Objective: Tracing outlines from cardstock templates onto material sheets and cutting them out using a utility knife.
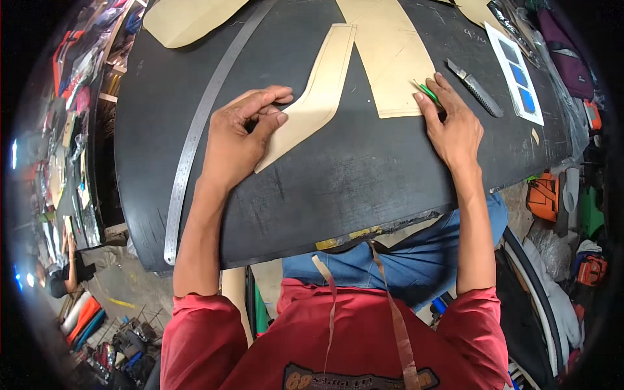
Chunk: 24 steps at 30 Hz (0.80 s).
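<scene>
A curved tan paper pattern piece [318,97] with pencilled lines along its edges lies on the black tabletop [338,182]. At its left edge my left hand [240,130] has its thumb and curled fingers closed together, apparently pinching that edge. My right hand [455,127] holds a slim green pencil [428,93] between thumb and fingers, its tip pointing up and left. The right thumb rests by the lower corner of a larger tan paper piece [396,65] with ruled lines. Just right of this hand lies a grey utility knife [478,90] with its blade out.
A long steel ruler [195,130] lies along the table's left side. Another tan sheet [188,23] is at the far left, and a white printed sheet with blue panels [517,75] at the right. Another person [62,276] is at the far left, among cluttered shelves.
</scene>
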Available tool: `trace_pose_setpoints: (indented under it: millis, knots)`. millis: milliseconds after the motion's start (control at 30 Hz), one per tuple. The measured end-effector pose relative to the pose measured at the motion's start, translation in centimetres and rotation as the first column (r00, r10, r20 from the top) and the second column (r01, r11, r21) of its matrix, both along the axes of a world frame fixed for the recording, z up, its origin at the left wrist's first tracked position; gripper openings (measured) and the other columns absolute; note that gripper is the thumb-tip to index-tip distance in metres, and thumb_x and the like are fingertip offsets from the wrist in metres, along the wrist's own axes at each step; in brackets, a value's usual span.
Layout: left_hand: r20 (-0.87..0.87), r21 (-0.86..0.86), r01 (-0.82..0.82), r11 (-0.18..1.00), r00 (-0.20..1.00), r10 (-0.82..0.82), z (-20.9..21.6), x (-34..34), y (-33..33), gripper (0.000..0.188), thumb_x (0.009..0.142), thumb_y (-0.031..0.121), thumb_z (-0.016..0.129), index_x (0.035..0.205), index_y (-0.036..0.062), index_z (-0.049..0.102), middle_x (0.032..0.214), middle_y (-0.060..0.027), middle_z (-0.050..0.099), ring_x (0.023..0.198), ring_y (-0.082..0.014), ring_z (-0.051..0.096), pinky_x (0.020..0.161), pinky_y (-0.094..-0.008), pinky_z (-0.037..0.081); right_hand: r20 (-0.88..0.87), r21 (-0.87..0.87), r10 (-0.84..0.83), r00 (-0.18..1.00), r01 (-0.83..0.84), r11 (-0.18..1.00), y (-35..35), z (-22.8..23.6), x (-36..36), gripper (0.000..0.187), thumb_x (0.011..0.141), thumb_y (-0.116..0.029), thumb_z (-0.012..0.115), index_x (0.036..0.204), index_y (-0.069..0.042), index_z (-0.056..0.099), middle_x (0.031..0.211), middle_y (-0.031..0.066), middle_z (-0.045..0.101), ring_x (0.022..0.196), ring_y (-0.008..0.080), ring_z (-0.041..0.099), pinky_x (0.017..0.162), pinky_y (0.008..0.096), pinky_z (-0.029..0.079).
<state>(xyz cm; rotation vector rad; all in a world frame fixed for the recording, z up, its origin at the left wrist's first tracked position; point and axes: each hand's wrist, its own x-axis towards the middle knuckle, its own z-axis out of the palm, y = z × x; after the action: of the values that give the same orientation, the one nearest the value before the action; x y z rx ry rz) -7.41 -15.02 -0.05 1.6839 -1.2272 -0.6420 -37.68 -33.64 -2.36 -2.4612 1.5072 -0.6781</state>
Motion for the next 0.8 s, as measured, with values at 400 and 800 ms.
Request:
trace_pose_setpoints:
  millis: [400, 800]
  knots:
    - [-0.045, -0.004, -0.011, 1.0, 0.999, 0.011, -0.1, -0.1, -0.2, 0.03, 0.099, 0.002, 0.074, 0.128, 0.006, 0.08, 0.118, -0.0068, 0.08, 0.107, -0.0164, 0.075, 0.099, -0.0314, 0.059, 0.038, -0.027, 0.047, 0.998, -0.046, 0.999, 3.5, 0.5, -1.0, 0.043, 0.099, -0.042, 0.075, 0.127, -0.01, 0.082, 0.144, 0.0095, 0.073, 0.114, 0.0287, 0.078, 0.095, 0.0368, 0.061]
    - [-0.013, 0.006, 0.031, 1.0, 0.999, -0.03, 0.3, -0.1, -0.4, 0.034, 0.095, -0.001, 0.077, 0.128, 0.0047, 0.079, 0.111, -0.0034, 0.077, 0.087, -0.0096, 0.062, 0.085, -0.0256, 0.054, 0.586, 0.031, 0.059, 0.808, -0.096, 0.995, 3.5, 1.1, -1.4, 0.026, 0.109, -0.021, 0.065, 0.119, -0.002, 0.079, 0.133, 0.0138, 0.074, 0.104, 0.0205, 0.074, 0.087, 0.0351, 0.06]
